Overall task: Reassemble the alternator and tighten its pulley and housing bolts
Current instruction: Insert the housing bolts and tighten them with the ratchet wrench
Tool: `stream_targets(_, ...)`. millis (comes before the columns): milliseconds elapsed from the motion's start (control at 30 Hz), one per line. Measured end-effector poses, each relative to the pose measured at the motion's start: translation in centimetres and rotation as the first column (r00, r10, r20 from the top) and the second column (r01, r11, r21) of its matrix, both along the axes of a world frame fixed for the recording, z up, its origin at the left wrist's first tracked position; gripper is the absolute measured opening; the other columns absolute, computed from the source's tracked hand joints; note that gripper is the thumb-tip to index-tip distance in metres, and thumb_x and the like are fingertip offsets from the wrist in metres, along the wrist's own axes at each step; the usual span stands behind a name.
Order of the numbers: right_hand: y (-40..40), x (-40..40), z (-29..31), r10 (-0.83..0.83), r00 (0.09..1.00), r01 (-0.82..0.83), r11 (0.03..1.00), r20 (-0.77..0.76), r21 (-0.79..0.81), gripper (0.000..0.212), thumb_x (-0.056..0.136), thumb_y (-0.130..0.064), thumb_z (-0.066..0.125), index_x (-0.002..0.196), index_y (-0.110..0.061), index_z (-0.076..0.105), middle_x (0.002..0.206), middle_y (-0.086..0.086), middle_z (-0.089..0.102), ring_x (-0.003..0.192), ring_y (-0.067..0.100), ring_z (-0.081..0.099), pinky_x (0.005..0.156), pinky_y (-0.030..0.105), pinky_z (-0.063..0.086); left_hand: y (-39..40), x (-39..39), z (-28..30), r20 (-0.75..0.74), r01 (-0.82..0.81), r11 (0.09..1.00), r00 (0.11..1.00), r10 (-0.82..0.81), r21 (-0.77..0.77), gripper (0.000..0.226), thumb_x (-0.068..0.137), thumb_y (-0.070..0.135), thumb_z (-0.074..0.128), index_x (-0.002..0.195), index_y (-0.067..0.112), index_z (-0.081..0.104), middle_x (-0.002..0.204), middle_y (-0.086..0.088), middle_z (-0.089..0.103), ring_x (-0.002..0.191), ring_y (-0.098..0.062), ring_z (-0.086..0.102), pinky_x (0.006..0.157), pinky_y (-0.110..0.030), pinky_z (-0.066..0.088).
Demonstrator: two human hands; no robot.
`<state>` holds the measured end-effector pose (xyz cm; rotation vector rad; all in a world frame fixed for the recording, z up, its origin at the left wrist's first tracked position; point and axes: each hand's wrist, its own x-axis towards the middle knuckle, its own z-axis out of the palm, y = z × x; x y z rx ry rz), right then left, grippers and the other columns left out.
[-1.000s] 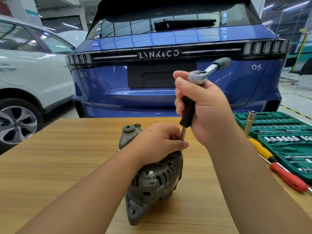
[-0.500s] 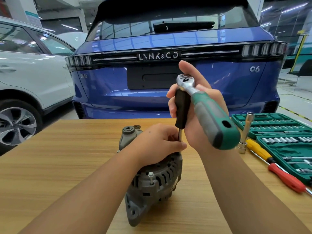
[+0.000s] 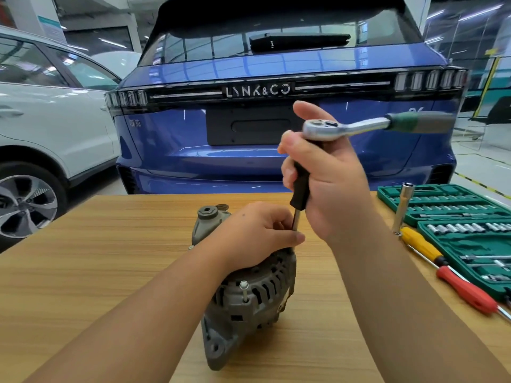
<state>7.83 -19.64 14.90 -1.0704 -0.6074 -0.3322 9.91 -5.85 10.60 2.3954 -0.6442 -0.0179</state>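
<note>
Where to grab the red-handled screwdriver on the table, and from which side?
Take the red-handled screwdriver round the middle of its handle, coming from above. It lies flat on the wooden table, slanted along the near edge of the green socket case, so that side looks crowded; the yellow-handled screwdriver lies just beyond.

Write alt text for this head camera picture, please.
A person's right hand grips a black-handled driver topped by a ratchet, standing upright on an alternator that the left hand steadies on a wooden table.
</note>
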Motion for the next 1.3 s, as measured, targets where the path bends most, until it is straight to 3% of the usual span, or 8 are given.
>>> stream_targets(133, 1.6, -0.1, -0.6, -0.168, 0.96, 0.181, 0.982, 0.224, -0.042, 0.04, 0.095, 0.0, 0.06, 0.121, -0.03, 0.058, 0.078, 0.011, 0.051, 0.056, 0.011, 0.047, 0.052, 0.024, 0.043, -0.2, -0.3, -0.3, -0.022, 0.011, 0.997, 1.0, -0.012, -0.077, 0.007, 0.092, 0.043, 0.071, 0.089, 0.037, 0.073, 0.09, 0.018, 0.074, 0.084, -0.006, 0.067, 0.086, -0.038, 0.058)
stream_targets(233, 1.5, 0.1, -0.7, -0.066, 0.978, 0.073, 0.997, 0.195, -0.029, 0.046, 0.093, 0.003, 0.05, 0.121, -0.031, 0.06, 0.081, 0.011, 0.051, 0.061, 0.015, 0.044, 0.053, 0.027, 0.041, -0.6, -0.5, -0.5, -0.074, -0.004, 0.98, 0.997, -0.011, -0.2, 0.002, 0.093, 0.022, 0.075, 0.092, 0.021, 0.074, 0.1, -0.007, 0.076, 0.101, -0.031, 0.069, 0.095, -0.055, 0.054)
stream_targets(400, 0.4, 0.4, -0.3, 0.265, 0.962, -0.27, 0.96, 0.069, 0.071, 0.041, 0.098, -0.009, 0.033, 0.126, -0.021, 0.06, 0.085, 0.017, 0.056, 0.06, 0.019, 0.055, 0.056, 0.026, 0.049, 0.3, -0.5, -0.2, 0.018, 0.054, 0.996, 0.998, -0.053, -0.067, 0.031, 0.093, 0.041, 0.072, 0.085, 0.065, 0.056, 0.09, 0.039, 0.061, 0.083, 0.012, 0.06, 0.074, -0.031, 0.055)
stream_targets(533, 0.5, 0.1, -0.3, 0.152, 0.988, -0.152, 0.988, -0.01, 0.028, 0.042, 0.09, -0.034, 0.055, 0.13, -0.021, 0.055, 0.087, 0.01, 0.057, 0.066, 0.017, 0.053, 0.06, 0.027, 0.047, 0.1, 0.1, -0.5, 0.019, 0.01, 0.998, 1.0, -0.009, -0.055, 0.009, 0.093, 0.043, 0.071, 0.085, 0.04, 0.068, 0.084, 0.028, 0.068, 0.077, 0.008, 0.064, 0.071, -0.026, 0.051)
stream_targets(700, 0.5, 0.0, -0.1, -0.175, 0.982, 0.177, 0.984, -0.067, 0.027, 0.019, 0.089, -0.021, 0.073, 0.104, -0.012, 0.064, 0.062, -0.007, 0.052, 0.053, 0.007, 0.044, 0.048, 0.021, 0.04, 0.1, 0.3, -0.4, 0.03, 0.017, 1.0, 0.999, -0.018, 0.025, 0.014, 0.092, 0.052, 0.066, 0.091, 0.039, 0.07, 0.091, 0.023, 0.069, 0.083, 0.007, 0.063, 0.073, -0.027, 0.054)
stream_targets(867, -0.6, 0.4, 0.0, -0.018, 0.997, 0.02, 1.0, -0.072, 0.021, 0.026, 0.094, -0.015, 0.064, 0.119, -0.019, 0.06, 0.072, 0.001, 0.052, 0.058, 0.014, 0.045, 0.057, 0.026, 0.042, 0.1, 0.3, -0.3, 0.017, 0.001, 0.999, 1.0, -0.002, 0.034, 0.016, 0.093, 0.054, 0.066, 0.085, 0.04, 0.067, 0.09, 0.029, 0.065, 0.082, 0.009, 0.06, 0.067, -0.025, 0.048)
stream_targets(1067, 1.3, 0.5, -0.8, -0.21, 0.95, 0.221, 0.975, 0.232, -0.02, 0.045, 0.094, 0.001, 0.056, 0.122, -0.034, 0.058, 0.077, -0.004, 0.056, 0.059, 0.015, 0.048, 0.053, 0.028, 0.046, -0.1, 0.0, -0.2, 0.002, 0.008, 1.0, 1.0, -0.008, 0.008, 0.014, 0.095, 0.046, 0.066, 0.095, 0.033, 0.072, 0.091, 0.01, 0.073, 0.087, -0.009, 0.069, 0.085, -0.043, 0.058)
stream_targets(1300, 0.6, 0.7, -1.0, 0.036, 0.992, -0.042, 0.998, 0.118, 0.042, 0.048, 0.086, -0.013, 0.042, 0.123, -0.033, 0.065, 0.076, -0.006, 0.063, 0.064, 0.013, 0.052, 0.061, 0.033, 0.044, 0.1, -0.1, -0.4, -0.009, -0.037, 0.999, 0.999, 0.037, 0.022, 0.014, 0.094, 0.051, 0.066, 0.095, 0.038, 0.07, 0.094, 0.014, 0.071, 0.088, -0.003, 0.067, 0.083, -0.033, 0.056)
